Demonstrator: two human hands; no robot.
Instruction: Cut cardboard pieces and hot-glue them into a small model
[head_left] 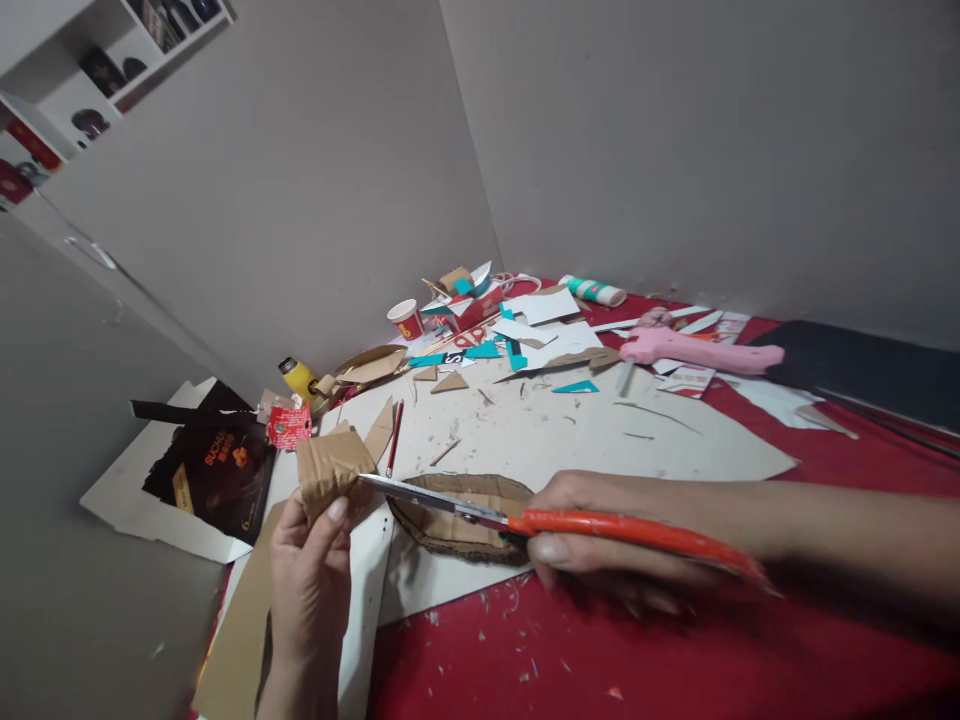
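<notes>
Pinched between the thumb and fingers of my left hand is a small creased piece of brown cardboard. My right hand grips a pair of scissors with orange handles. The blades point left and their tip meets the right edge of the cardboard piece; whether the blades are parted I cannot tell. Below the scissors a shallow cardboard tray with raised sides rests on a white sheet, partly hidden by the blades and my right hand.
A pink glue gun lies at the back right near a dark flat panel. A paper cup, paper scraps and a yellow bottle stand or lie toward the walls. A red pencil lies behind the tray.
</notes>
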